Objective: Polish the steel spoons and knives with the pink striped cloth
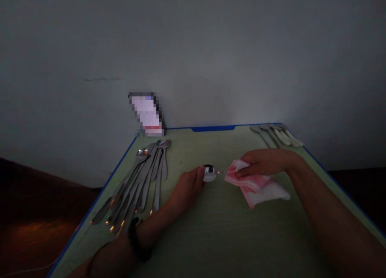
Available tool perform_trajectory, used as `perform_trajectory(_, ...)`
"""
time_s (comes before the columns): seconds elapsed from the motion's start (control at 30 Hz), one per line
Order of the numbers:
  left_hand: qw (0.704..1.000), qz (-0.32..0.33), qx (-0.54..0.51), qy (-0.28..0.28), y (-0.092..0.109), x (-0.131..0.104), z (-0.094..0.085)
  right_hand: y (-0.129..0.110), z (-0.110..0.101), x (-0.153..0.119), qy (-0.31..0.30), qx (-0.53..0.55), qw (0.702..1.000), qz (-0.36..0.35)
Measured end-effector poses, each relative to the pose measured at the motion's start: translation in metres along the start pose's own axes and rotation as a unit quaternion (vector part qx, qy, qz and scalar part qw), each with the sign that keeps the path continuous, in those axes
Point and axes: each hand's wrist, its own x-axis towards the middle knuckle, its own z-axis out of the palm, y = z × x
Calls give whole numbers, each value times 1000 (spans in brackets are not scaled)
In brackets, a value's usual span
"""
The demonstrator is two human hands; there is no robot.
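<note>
My left hand [189, 185] is closed on the bowl end of a shiny metal spoon [210, 173], held above the middle of the table. The spoon's neck runs right into a pink and white cloth [256, 183]. My right hand [259, 163] grips this cloth, which wraps round the handle and hides most of it; a loose corner hangs down. Left of my left hand lies a fanned pile of metal spoons [143, 173], their bowls toward the wall and handles toward me.
A phone [147, 114] with a lit, blurred screen leans on the wall at the back left. Several more spoons [265, 133], some with white handles, lie at the back right corner. The pale green table [217, 238] has a blue edge and stands against a grey wall [211, 61].
</note>
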Motion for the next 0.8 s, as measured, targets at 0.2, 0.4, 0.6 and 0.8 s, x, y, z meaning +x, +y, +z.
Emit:
perform_trajectory(0.2,998,15,61,-4,1,7,-27,11,-8,-13,75,24,996,35)
perform_trajectory(0.4,956,-33,272,101,-5,17,-90,18,-2,5,162,2,985,67)
perform_trajectory(0.6,903,-72,391,163,-4,11,-120,9,0,9,238,-3,971,-4)
perform_trajectory(0.8,928,69,325,166,14,19,-97,-27,-8,-13,350,69,932,-64)
